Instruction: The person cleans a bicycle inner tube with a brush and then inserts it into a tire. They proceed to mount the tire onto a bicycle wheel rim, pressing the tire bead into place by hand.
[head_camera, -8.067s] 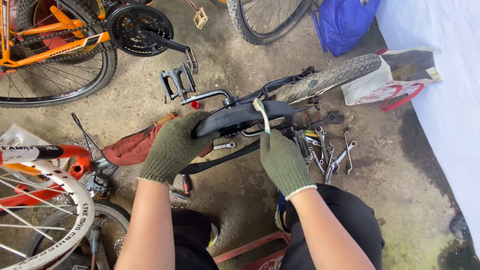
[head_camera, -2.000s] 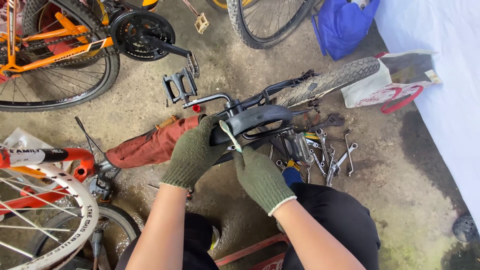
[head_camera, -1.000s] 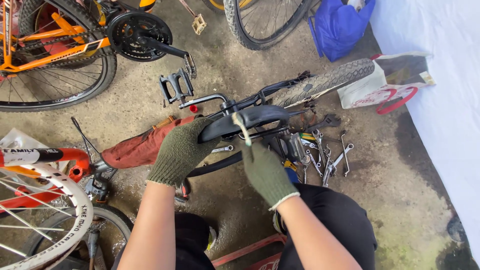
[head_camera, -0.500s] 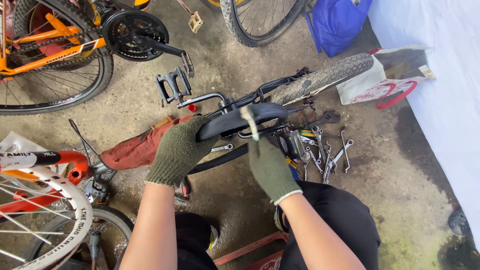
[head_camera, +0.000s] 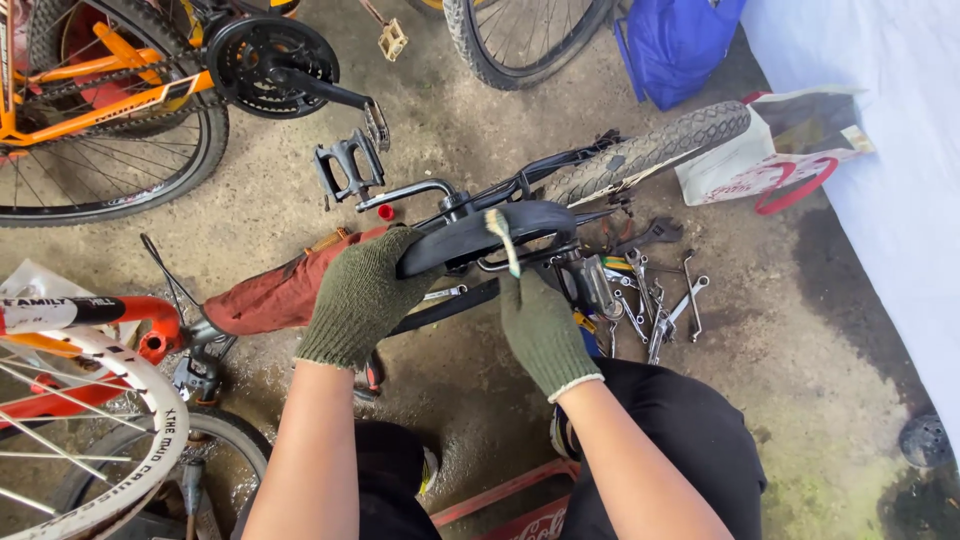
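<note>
A black bicycle saddle stands at the middle of the view, above a black bike frame lying on the concrete floor. My left hand, in a green knit glove, grips the saddle's left end. My right hand, also gloved, holds a pale thin tool or strap that lies across the saddle's top. Under the saddle the metal rails show. Both bare forearms come up from the bottom edge.
Several wrenches lie scattered right of the saddle. A knobby tyre, a red cloth bag, an orange bike, a pedal, a blue bag and a white-rimmed wheel surround me.
My right hand has shifted along the saddle with the pale tool, first left and down, then back right. My left hand keeps its grip on the saddle.
</note>
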